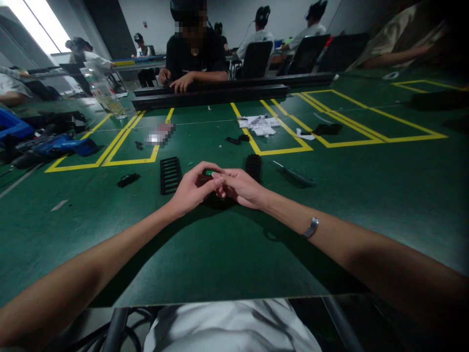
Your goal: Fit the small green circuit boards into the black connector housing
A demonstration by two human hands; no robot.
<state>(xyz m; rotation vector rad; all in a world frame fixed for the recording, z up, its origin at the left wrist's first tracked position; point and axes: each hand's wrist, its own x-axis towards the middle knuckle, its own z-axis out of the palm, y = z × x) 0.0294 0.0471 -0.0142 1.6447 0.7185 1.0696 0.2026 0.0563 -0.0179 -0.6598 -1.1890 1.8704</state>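
My left hand [193,188] and my right hand [242,188] meet just above the green table [205,264], fingertips touching. Between them, a small green piece [209,172] that looks like a circuit board is pinched; the fingers cover most of it, along with something dark beneath. A black slotted plastic tray [170,175] lies just left of my left hand. Behind my right hand sits another black ribbed plastic part [253,167]. Farther right lies a screwdriver [295,175] with a dark handle, its thin shaft pointing away to the left.
A small black part [128,180] lies to the left. Crumpled white paper [259,124] and small black pieces [238,139] lie beyond my hands. Blue power tools [54,149] and a clear bottle [110,98] stand left. Across the table, a person works behind long black bars [212,97].
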